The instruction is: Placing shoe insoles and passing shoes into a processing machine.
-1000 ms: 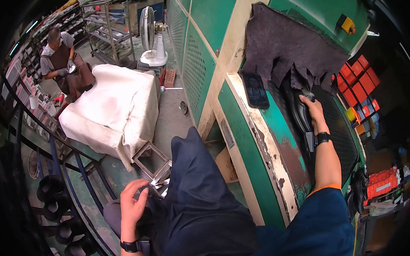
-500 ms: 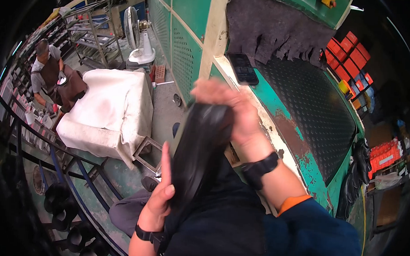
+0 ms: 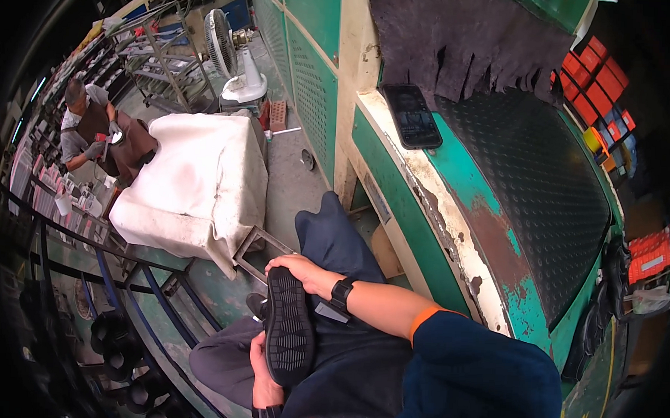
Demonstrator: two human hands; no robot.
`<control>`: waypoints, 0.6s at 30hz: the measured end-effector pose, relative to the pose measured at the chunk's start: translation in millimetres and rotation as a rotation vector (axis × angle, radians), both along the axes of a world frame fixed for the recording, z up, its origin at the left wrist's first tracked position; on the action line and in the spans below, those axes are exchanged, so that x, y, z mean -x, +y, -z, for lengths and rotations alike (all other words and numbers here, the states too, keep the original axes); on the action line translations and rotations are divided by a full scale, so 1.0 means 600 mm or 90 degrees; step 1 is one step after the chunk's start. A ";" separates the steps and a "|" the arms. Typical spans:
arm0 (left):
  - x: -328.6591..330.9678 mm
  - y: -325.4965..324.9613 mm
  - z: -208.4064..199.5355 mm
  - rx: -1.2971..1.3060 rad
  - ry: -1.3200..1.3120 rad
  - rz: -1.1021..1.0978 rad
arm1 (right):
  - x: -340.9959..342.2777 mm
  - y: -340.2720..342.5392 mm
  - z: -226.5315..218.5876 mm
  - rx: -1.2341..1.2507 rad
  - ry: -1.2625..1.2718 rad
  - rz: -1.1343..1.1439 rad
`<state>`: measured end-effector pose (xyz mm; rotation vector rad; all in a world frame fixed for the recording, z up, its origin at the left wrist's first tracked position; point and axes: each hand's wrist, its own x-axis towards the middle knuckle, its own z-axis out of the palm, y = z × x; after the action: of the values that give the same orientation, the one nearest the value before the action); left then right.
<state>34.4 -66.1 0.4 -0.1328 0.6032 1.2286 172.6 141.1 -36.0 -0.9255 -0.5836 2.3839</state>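
Observation:
A black shoe (image 3: 290,330) lies over my lap with its ridged sole turned up toward me. My right hand (image 3: 302,270) grips its far end, fingers curled over the tip. At the near end, my left hand (image 3: 261,359) holds the shoe along its left side; some of its fingers are hidden behind the shoe. Both wrists wear black bands. The upper of the shoe faces away and cannot be seen.
On my right stands a green machine with a black studded belt (image 3: 534,195), hanging dark leather strips (image 3: 462,46) and a phone (image 3: 411,117) on its ledge. A cloth-covered block (image 3: 194,177) is ahead left; beyond it a co-worker (image 3: 103,135) sits. A black rack (image 3: 152,279) curves around my left.
The shoe has come down and nearer, its sole now facing me. My right hand has moved down and left from beside the machine to the shoe's far end. My view has shifted slightly left.

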 end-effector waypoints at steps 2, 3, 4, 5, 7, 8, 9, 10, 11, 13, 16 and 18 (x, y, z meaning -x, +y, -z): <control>-0.002 -0.012 -0.009 0.063 0.065 0.013 | 0.002 -0.003 -0.005 0.002 0.044 -0.005; -0.007 -0.015 -0.013 0.120 0.124 0.026 | -0.001 -0.003 -0.004 -0.001 0.082 -0.009; -0.009 -0.019 -0.009 0.123 0.128 0.035 | -0.001 -0.003 -0.002 -0.013 0.063 -0.031; -0.012 -0.015 -0.013 0.126 0.133 0.033 | 0.007 -0.011 -0.007 -0.029 0.033 -0.031; -0.024 -0.003 -0.025 0.069 0.219 0.017 | 0.015 -0.008 0.018 -0.079 -0.080 -0.081; -0.022 0.009 -0.042 0.069 0.308 0.052 | 0.020 -0.010 0.005 -0.095 -0.160 -0.078; -0.017 0.028 -0.043 0.073 0.307 0.056 | 0.020 -0.008 0.008 -0.090 -0.161 -0.076; -0.008 0.048 -0.042 0.078 0.431 0.038 | 0.018 -0.007 0.010 -0.102 -0.227 -0.079; 0.002 0.068 -0.040 0.080 0.558 0.018 | 0.016 -0.006 0.011 -0.117 -0.290 -0.083; 0.035 0.107 -0.026 0.037 0.586 0.028 | 0.016 -0.010 0.018 -0.126 -0.235 -0.094; 0.063 0.144 0.028 0.058 0.605 0.078 | 0.023 -0.017 0.006 -0.123 -0.141 -0.100; 0.038 0.159 0.039 0.048 0.605 0.136 | 0.015 -0.017 -0.009 -0.058 -0.083 -0.072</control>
<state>11.8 29.1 -22.7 0.4742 1.4439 1.0128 163.6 131.1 -30.6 -1.0383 -0.8078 2.3850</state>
